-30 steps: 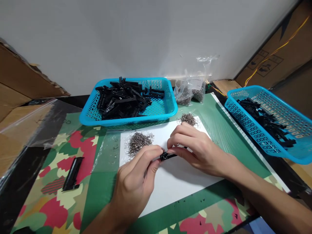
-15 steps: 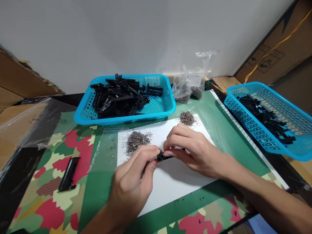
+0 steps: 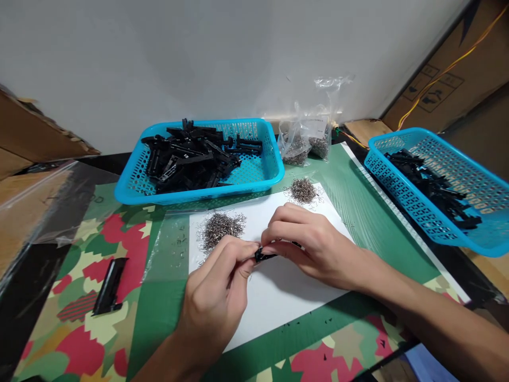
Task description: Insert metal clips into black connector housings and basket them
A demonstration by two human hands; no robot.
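Observation:
Over a white sheet (image 3: 278, 302), my left hand (image 3: 218, 286) and my right hand (image 3: 306, 239) meet fingertip to fingertip. Both hands are closed on one small black plastic part (image 3: 263, 255), the left at its left end, the right along its top. Fingers hide most of the part. One pile of small metal springs (image 3: 222, 229) lies just beyond my left hand, and a smaller spring pile (image 3: 303, 190) lies beyond my right hand. Whether a spring is between the fingertips is too small to tell.
A blue basket (image 3: 199, 198) of black parts stands at the back, another blue basket (image 3: 437, 233) at the right. Clear bags of springs (image 3: 296, 148) lean by the wall. A single long black piece (image 3: 110, 286) lies on the patterned mat at left.
The view has shifted slightly. Both hands stay together on the black part, with only a slight change in the fingers and in how the part shows between them.

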